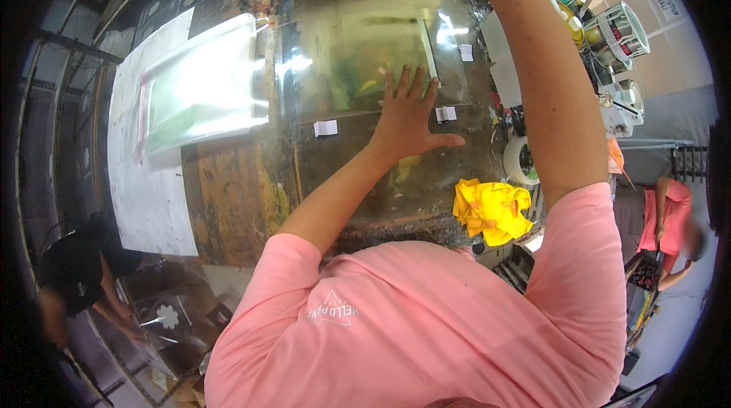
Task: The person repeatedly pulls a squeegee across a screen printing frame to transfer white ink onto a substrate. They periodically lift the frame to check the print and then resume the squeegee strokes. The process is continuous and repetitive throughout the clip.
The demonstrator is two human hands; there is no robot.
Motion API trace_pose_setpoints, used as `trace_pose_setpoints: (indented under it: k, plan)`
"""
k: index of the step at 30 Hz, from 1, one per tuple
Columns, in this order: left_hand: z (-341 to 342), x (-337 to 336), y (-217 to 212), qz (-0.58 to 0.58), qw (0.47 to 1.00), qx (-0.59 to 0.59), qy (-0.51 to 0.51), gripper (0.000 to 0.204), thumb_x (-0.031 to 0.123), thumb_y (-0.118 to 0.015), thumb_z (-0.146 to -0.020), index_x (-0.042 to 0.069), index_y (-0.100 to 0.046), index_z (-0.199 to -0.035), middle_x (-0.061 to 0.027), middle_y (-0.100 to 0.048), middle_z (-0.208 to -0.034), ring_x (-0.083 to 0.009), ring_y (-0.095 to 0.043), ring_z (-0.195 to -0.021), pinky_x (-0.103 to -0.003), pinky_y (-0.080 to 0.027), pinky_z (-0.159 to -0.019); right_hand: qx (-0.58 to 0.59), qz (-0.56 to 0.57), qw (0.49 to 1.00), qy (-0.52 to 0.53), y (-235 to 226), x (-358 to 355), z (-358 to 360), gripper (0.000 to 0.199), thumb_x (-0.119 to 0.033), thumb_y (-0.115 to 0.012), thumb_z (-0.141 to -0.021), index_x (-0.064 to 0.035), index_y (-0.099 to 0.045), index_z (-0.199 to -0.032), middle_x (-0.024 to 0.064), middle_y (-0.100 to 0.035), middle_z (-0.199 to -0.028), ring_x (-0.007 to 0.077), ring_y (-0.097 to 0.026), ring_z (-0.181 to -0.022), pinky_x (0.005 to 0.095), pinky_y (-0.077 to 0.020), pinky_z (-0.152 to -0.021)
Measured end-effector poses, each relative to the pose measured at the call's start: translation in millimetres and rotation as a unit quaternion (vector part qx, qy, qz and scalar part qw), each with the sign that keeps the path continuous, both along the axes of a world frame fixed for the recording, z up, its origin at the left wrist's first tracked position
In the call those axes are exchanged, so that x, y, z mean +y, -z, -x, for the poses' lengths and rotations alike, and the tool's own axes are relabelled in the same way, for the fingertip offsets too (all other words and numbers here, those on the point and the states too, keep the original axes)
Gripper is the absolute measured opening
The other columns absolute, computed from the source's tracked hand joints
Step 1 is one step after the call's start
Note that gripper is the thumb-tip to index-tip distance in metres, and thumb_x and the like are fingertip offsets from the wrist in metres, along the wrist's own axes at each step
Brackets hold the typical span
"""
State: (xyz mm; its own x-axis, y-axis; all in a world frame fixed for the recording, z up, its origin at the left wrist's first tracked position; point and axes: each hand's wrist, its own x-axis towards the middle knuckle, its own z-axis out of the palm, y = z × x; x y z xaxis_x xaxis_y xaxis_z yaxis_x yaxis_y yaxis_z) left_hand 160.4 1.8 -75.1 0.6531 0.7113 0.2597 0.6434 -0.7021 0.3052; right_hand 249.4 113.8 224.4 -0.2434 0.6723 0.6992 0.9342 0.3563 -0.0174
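Note:
My left hand [411, 115] lies with its fingers spread on a dark, stained worktable [228, 187], at the near edge of a shiny, yellowish see-through panel [343, 35]. Nothing is gripped in it. Small white tabs lie around the panel: one tab [326, 128] left of my hand, another tab [449, 114] just right of it, and a third tab [466, 52] farther off. A thin pale strip [429, 46] runs along the panel beyond my fingertips. My right arm stretches over the table to the far edge; the hand itself is beyond the picture.
A pile of clear, glossy sheets [202, 88] rests on white paper [152, 202] at left. A crumpled yellow cloth [493, 210] and white roll [520, 160] sit near right. Tubs [617, 31] line the right edge. Other people work at far left [80, 263] and far right [670, 214].

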Motion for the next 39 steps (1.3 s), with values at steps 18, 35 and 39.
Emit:
trace_pose_setpoints:
  k: [18,35,39]
  plan:
    - [-0.9,-0.7,5.5,-0.020,1.000,0.006,0.002,0.134,0.100,-0.049,-0.077,-0.005,-0.044,-0.159,-0.0313,-0.034,-0.168,-0.0503,-0.028,-0.157,-0.068,-0.012,-0.129,0.000,0.021,1.000,-0.014,-0.2,-10.0,3.1,0.068,-0.061,-0.055,-0.098,-0.0003,-0.078,-0.079,0.0223,-0.074,-0.081,0.0390,-0.071,-0.086,0.0515,-0.0511,-0.084]
    - [172.5,5.6,-116.6,0.250,0.876,-0.319,-0.261,0.101,0.043,-0.098,-0.075,-0.009,-0.053,-0.149,-0.0179,-0.075,-0.121,-0.0246,-0.075,-0.105,-0.041,-0.060,-0.087,-0.060,0.150,0.985,-0.065,119.0,-89.9,-7.4,0.050,-0.054,-0.063,-0.102,-0.0076,-0.080,-0.112,0.0168,-0.072,-0.102,0.0379,-0.068,-0.098,0.0469,-0.0493,-0.086]
    - [173.2,-22.2,-57.0,0.275,0.893,-0.260,-0.244,0.112,0.062,-0.097,-0.063,-0.002,-0.059,-0.147,-0.0153,-0.074,-0.124,-0.0293,-0.071,-0.111,-0.047,-0.054,-0.094,-0.068,0.330,0.935,-0.110,164.4,-107.4,-21.7,0.048,-0.055,-0.060,-0.103,-0.0106,-0.077,-0.105,0.0139,-0.072,-0.095,0.0368,-0.069,-0.093,0.0502,-0.0526,-0.082]
